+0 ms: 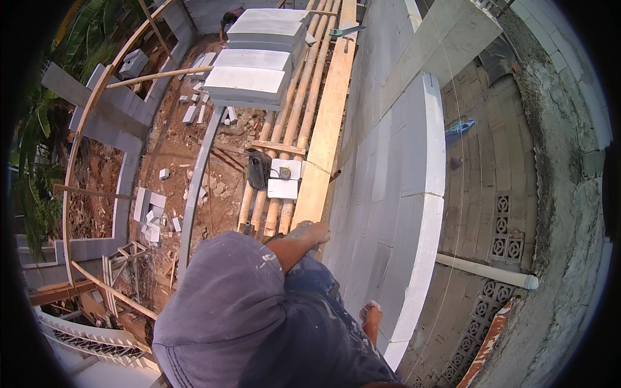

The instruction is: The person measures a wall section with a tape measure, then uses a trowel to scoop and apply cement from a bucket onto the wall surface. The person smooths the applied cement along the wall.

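Observation:
My left forearm comes out of a grey-blue sleeve, and my left hand (315, 233) is by my bent, dusty knee, close to the block wall (381, 194). Its fingers look curled; anything inside them is hidden. Lower down, my right hand (370, 314) is beside the wall's near face, with white dust on its bent fingers. Whatever it may hold cannot be made out. Ahead of my knee, a tape measure (284, 173) lies on a small white block (283, 189) over bamboo poles. Beside it sits a black bag (258, 169).
A long plank (320, 155) runs along the bamboo poles (304, 123). Further off are stacked white blocks (249, 71), a handsaw (347, 31) and a hammer (347, 44). Rubble covers the ground at left. Beyond the wall, a pipe (488, 269) crosses below. Another person (231, 19) is far back.

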A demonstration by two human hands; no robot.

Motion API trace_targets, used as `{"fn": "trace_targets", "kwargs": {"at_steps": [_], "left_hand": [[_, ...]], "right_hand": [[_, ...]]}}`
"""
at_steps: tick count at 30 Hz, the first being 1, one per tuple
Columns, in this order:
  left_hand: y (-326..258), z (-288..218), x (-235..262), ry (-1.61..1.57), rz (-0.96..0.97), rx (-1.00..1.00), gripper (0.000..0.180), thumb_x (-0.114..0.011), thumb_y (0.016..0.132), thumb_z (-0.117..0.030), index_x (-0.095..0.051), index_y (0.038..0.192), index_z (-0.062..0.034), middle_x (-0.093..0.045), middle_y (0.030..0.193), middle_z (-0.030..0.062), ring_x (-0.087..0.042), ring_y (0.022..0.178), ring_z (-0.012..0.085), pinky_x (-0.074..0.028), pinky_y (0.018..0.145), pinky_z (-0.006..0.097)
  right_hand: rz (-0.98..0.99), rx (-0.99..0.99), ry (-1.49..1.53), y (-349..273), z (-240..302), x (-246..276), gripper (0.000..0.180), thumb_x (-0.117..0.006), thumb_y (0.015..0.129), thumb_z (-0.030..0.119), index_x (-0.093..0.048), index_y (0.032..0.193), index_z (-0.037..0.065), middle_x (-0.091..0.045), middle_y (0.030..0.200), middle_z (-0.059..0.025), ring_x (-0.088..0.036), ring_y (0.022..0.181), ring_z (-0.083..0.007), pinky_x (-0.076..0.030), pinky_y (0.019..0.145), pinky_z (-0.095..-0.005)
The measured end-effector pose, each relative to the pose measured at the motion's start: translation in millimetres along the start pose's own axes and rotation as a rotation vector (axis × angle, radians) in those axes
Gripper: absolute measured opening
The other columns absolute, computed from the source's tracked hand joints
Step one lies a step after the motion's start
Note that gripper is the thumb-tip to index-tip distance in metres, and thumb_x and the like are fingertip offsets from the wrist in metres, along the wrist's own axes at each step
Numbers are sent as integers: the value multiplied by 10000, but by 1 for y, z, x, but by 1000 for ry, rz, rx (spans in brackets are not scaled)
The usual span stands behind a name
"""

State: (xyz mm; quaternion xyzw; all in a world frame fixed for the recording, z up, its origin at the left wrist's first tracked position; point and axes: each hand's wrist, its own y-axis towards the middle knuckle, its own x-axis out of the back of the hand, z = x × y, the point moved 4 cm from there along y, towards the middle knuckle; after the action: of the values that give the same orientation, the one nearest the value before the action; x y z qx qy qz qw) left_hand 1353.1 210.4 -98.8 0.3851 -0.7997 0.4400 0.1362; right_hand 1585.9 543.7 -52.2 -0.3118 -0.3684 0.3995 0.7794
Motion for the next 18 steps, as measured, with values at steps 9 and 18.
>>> {"fn": "trace_targets", "kwargs": {"at_steps": [9,18], "left_hand": [[35,77,184,-332,-551,229,373,-599,811,-302,-660,1051,-22,-650,1049,198,-609,1005,352,-466,880,415],[-25,183,173,-453,-692,564,366,-623,796,-303,-673,1049,-44,-661,1032,204,-636,980,334,-483,859,401]], "right_hand": [[205,186,-226,58,161,-123,180,-546,887,195,-598,1006,70,-625,827,-64,-605,628,-173,-507,524,-307],[281,96,-471,106,219,-188,156,-557,847,169,-611,959,75,-629,821,-68,-602,625,-181,-471,499,-299]]}}
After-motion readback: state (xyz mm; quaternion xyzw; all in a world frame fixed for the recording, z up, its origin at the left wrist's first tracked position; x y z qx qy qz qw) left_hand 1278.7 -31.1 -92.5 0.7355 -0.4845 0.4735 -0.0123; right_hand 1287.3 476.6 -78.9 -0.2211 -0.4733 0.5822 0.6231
